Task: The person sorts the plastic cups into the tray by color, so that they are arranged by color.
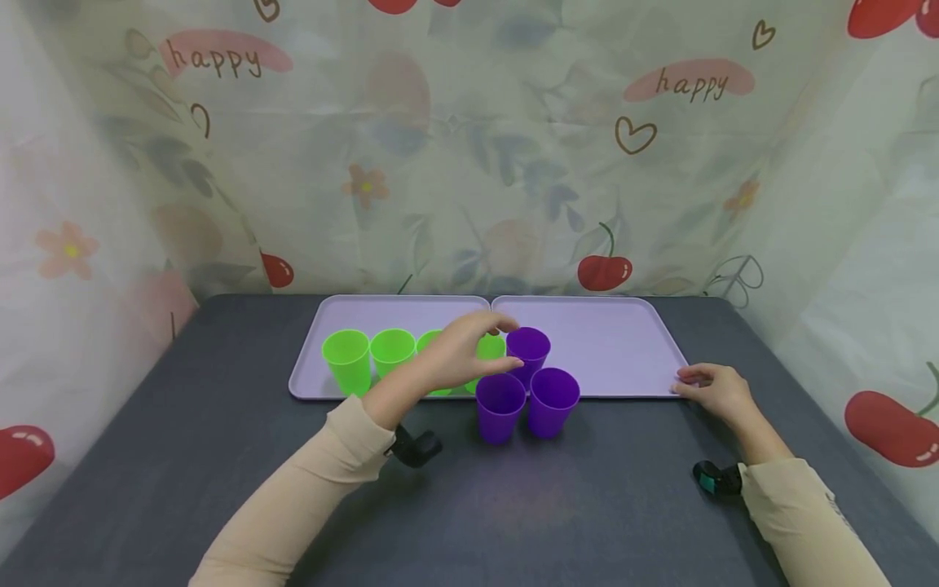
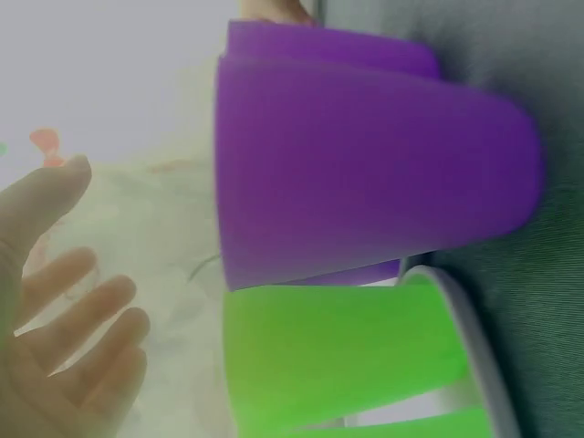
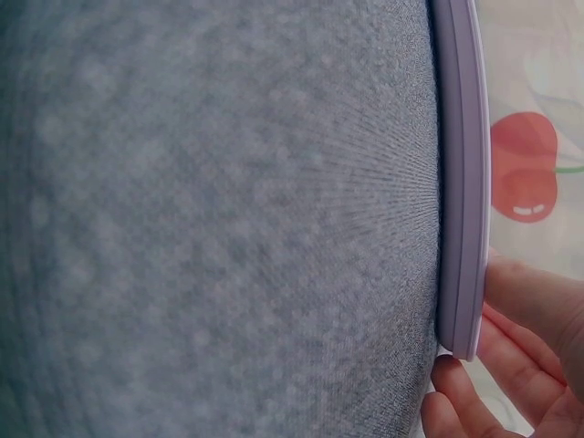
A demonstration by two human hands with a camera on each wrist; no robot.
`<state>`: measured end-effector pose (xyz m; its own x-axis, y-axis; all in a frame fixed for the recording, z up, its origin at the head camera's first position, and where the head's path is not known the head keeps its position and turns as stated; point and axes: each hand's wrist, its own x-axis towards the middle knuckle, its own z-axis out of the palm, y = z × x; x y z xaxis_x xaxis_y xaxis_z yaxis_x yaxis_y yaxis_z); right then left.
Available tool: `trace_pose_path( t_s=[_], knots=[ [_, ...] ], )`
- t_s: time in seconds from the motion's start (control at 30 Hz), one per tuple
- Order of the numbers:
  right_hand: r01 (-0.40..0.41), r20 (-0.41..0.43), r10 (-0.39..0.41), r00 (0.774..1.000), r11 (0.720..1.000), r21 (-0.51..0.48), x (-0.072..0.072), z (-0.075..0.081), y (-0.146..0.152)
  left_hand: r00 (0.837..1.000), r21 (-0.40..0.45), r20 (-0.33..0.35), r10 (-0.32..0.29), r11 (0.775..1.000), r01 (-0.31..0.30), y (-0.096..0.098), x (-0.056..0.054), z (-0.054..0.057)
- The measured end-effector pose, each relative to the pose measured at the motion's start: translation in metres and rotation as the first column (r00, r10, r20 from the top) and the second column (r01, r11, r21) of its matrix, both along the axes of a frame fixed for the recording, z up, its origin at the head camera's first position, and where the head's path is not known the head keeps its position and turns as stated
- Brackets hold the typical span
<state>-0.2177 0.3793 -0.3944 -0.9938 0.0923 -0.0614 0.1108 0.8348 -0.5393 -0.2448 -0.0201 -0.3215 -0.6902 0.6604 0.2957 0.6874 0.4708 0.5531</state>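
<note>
My left hand (image 1: 469,346) hovers over the cups with thumb and fingers spread, holding nothing; in the left wrist view the hand (image 2: 73,319) is apart from them. Below and beside it are three purple cups: two in front of the trays, the left one (image 1: 500,408) and the right one (image 1: 554,401), and a rear one (image 1: 530,341) overlapping the right tray's front left part. My right hand (image 1: 717,393) pinches the front right corner of the right lilac tray (image 1: 601,342). In the right wrist view, the thumb lies on the tray rim (image 3: 465,182), with fingers around the corner.
Several green cups (image 1: 346,359) stand in a row along the front of the left lilac tray (image 1: 403,308), partly hidden by the left hand. Both trays sit side by side on the dark table (image 1: 587,514). A printed curtain (image 1: 455,163) hangs behind and at the sides.
</note>
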Motion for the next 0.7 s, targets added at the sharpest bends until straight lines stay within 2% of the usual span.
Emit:
trace_pose_path(
  t_s=[0.13, 0.37, 0.5, 0.7],
  knots=[
    [-0.005, -0.010, 0.005, 1.000, 1.000, 0.004, 0.000, -0.001, 0.001, 0.999, -0.008, -0.033, -0.029, 1.000, 0.029, -0.007, 0.009, -0.007],
    [-0.005, -0.013, 0.005, 1.000, 1.000, 0.001, 0.001, -0.001, 0.000, 0.996, -0.025, -0.076, -0.039, 0.999, 0.037, -0.013, 0.019, -0.020],
    [-0.010, -0.025, 0.010, 1.000, 1.000, 0.008, 0.001, -0.001, 0.001, 0.996, -0.030, -0.080, -0.039, 0.999, 0.037, -0.015, 0.023, -0.024],
    [-0.003, -0.030, 0.004, 1.000, 1.000, 0.010, 0.001, -0.002, 0.001, 0.998, -0.053, -0.059, -0.009, 0.999, 0.005, -0.019, 0.029, -0.032]
  ],
)
